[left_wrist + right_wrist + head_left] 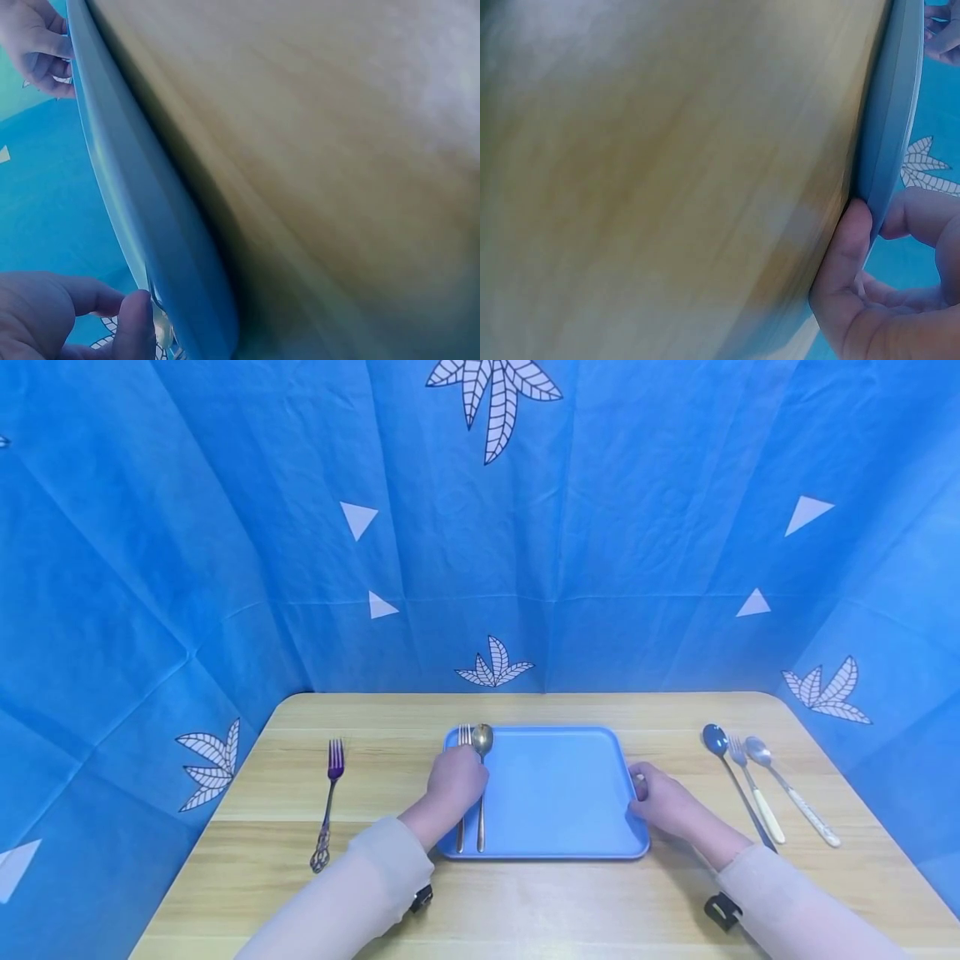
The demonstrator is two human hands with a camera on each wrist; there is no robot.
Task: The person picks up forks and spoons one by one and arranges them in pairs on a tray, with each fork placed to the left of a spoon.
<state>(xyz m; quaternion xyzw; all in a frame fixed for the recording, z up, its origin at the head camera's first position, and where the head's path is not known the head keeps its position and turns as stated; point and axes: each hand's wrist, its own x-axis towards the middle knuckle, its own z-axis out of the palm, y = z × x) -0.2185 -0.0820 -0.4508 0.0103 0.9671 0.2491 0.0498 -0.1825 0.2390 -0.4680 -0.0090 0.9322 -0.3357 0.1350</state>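
Observation:
A light blue rectangular tray lies on the wooden table. Along its left side are a fork and a bronze-toned spoon, side by side with their heads toward the back. My left hand reaches over both and covers the middle of the fork. In the left wrist view, its thumb and forefinger pinch at the spoon by the tray wall. My right hand grips the tray's right edge; the right wrist view shows the thumb and fingers on either side of the rim.
A purple-headed fork with an ornate handle lies at the table's left. To the right are a dark spoon, a white-handled fork and a spoon with a patterned pale handle. A blue patterned curtain surrounds the table.

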